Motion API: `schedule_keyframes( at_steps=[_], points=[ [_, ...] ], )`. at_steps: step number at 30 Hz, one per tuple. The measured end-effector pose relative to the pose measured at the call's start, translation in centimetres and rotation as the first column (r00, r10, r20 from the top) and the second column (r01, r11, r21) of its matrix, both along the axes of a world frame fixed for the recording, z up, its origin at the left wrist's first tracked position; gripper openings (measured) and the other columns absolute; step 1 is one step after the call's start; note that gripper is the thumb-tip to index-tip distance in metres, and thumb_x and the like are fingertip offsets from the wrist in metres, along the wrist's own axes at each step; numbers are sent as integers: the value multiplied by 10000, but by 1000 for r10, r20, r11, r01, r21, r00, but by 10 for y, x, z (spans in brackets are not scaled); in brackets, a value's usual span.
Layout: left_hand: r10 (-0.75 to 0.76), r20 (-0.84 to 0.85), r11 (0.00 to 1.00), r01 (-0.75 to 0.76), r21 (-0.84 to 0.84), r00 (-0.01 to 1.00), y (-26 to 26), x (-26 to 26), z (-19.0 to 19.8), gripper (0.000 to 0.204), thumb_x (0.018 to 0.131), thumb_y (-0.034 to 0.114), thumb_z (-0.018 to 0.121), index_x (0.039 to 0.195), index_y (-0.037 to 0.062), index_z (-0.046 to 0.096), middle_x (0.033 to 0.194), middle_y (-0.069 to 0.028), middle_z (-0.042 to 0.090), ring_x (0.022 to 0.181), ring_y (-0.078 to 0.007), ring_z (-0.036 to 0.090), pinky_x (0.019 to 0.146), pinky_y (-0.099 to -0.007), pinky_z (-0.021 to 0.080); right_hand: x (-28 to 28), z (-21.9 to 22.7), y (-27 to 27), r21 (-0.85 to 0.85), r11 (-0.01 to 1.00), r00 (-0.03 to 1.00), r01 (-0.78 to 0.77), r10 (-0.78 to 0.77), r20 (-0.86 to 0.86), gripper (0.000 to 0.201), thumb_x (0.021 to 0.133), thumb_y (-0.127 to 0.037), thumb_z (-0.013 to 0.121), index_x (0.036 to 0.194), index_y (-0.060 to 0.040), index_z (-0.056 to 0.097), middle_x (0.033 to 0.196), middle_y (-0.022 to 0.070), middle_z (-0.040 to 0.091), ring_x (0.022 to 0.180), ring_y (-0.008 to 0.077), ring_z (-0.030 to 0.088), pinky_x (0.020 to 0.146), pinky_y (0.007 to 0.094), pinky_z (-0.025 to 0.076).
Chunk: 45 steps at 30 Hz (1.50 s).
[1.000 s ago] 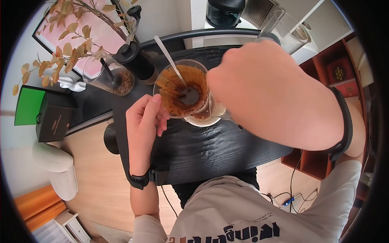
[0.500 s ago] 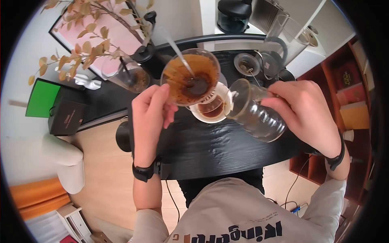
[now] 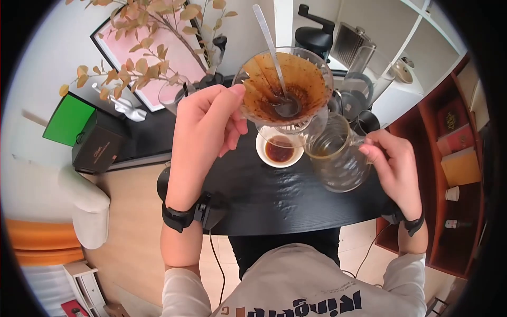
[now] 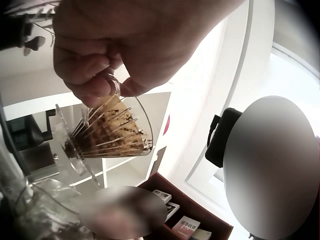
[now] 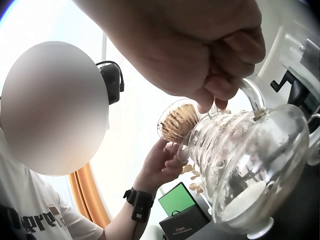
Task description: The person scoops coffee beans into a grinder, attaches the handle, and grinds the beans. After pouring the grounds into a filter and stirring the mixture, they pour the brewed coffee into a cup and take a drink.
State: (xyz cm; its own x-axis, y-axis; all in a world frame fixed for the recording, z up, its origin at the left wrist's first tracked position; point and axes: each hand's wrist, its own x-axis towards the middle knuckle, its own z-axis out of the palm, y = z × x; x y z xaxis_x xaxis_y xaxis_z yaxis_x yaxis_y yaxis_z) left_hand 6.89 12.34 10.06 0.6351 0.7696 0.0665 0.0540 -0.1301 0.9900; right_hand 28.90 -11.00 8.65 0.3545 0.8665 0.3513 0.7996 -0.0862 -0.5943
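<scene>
In the head view my left hand (image 3: 203,124) pinches the clear glass coffee dripper (image 3: 298,127) at its left side, raised above the table. A stained paper filter (image 3: 311,79) with wet, dark grounds lines it, and a spoon (image 3: 270,42) leans up out of it. My right hand (image 3: 393,161) grips the handle of a ribbed glass carafe (image 3: 340,169); in the right wrist view the carafe (image 5: 240,160) is tilted, its mouth towards the dripper. Below stands a white bowl (image 3: 262,152) with dark brown liquid. The dripper's ribbed side (image 4: 115,132) shows in the left wrist view.
The black table (image 3: 296,206) curves round in front of me. Beyond the carafe are a small dark cup (image 3: 368,121) and tall glassware. A black box (image 3: 97,142) with a green lid, a leafy branch (image 3: 142,66) and a pink picture stand at the left; wooden shelves (image 3: 430,222) are at the right.
The right hand has drawn back from over the dripper to the right with the carafe. The left hand and dripper have moved right and up in view, uncovering the white bowl.
</scene>
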Motion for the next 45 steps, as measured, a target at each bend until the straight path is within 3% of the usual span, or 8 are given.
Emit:
schedule_keyframes(
  at_steps=[9, 18, 23, 29, 31, 39, 42, 45],
  points=[
    [-90, -44, 995, 92, 47, 995, -10, 16, 45, 422, 1050, 312, 644, 716, 55, 618, 625, -6, 620, 476, -51, 523, 426, -229, 351, -10, 5, 8, 131, 991, 999, -8, 15, -51, 190, 986, -147, 743, 946, 15, 653, 719, 133, 610, 597, 294, 583, 579, 352, 457],
    [-147, -72, 987, 151, 57, 987, 19, 30, 58, 429, 1050, 329, 639, 722, 52, 617, 621, -5, 606, 493, -55, 524, 453, -232, 368, 0, 4, 48, 78, 997, 984, -16, 29, -174, 201, 1069, -164, 623, 965, 7, 604, 697, 127, 623, 608, 285, 623, 605, 373, 483],
    [-76, -30, 982, 80, 168, 997, 40, 47, 44, 415, 1047, 366, 647, 793, 37, 644, 655, -20, 622, 526, -63, 528, 479, -245, 393, 23, -7, 87, 48, 997, 974, -64, 73, -216, 250, 1090, -194, 587, 936, 2, 573, 683, 110, 620, 625, 261, 645, 609, 379, 501],
    [-28, -53, 994, 33, 102, 998, 58, 56, 12, 417, 1068, 399, 626, 881, 28, 666, 692, -5, 607, 534, -52, 506, 466, -218, 360, 48, -42, 126, -9, 987, 933, -161, 149, -328, 303, 1110, -249, 572, 936, -2, 554, 729, 90, 646, 633, 205, 637, 603, 364, 507],
    [22, -65, 993, -14, 118, 998, 61, 59, -1, 450, 1089, 424, 589, 905, 20, 664, 699, -13, 612, 542, -59, 512, 482, -233, 378, 53, -48, 134, -92, 976, 936, -197, 159, -315, 295, 1131, -223, 536, 924, -13, 553, 730, 44, 633, 626, 128, 606, 587, 315, 498],
    [68, -185, 973, -25, 228, 980, 68, 59, -39, 543, 1118, 463, 486, 969, -25, 672, 735, -77, 661, 557, -129, 581, 551, -312, 466, 63, -80, 150, -217, 941, 898, -258, 151, -412, 322, 1130, -245, 542, 903, -17, 557, 745, 35, 635, 647, 135, 621, 613, 316, 523],
    [59, -264, 981, -7, 194, 963, 66, 61, -50, 541, 1118, 457, 484, 968, -27, 673, 733, -74, 660, 556, -134, 595, 541, -321, 472, 69, -88, 154, -242, 924, 893, -296, 178, -414, 320, 1131, -243, 540, 901, -21, 555, 752, 35, 633, 656, 136, 624, 622, 316, 523],
    [47, -205, 986, -13, 166, 978, 72, 62, -60, 516, 1127, 472, 481, 1002, -3, 637, 700, -48, 595, 460, -86, 490, 413, -262, 380, 72, -93, 157, -252, 914, 893, -317, 198, -405, 316, 1132, -244, 537, 903, -26, 550, 755, 35, 629, 661, 135, 623, 627, 315, 521]
  ],
)
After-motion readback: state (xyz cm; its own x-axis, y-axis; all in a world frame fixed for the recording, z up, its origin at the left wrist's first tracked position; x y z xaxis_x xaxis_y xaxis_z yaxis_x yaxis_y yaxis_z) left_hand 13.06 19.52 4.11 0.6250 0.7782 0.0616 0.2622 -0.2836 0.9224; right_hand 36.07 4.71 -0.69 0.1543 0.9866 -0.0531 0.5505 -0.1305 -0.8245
